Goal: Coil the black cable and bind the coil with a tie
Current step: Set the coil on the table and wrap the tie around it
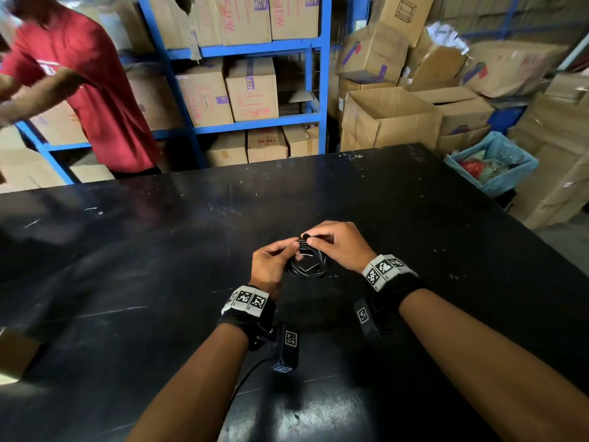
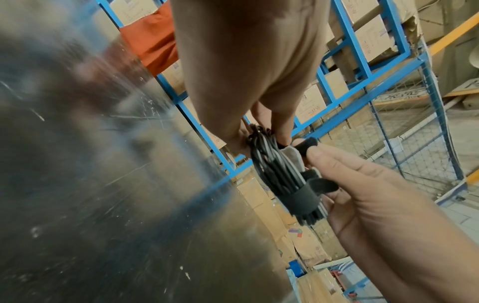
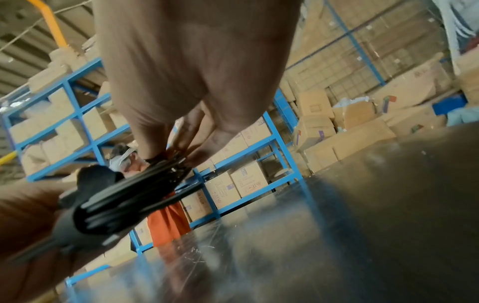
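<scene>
While both hands are working above the scuffed black table (image 1: 414,218), the left hand (image 1: 271,266) is pinching one coiled black cable (image 1: 306,266); the right hand (image 1: 341,244) is pinching one black fabric tie (image 2: 303,196). Shelf cartons read "ADK".

A person in a red shirt (image 1: 79,84) at the head view's upper left is motion-blurred and cropped by the frame edge. The left hand (image 3: 33,231) is a blur at the right wrist view's lower left, cut off. Carton (image 1: 251,90) lettering is unreadable.
</scene>
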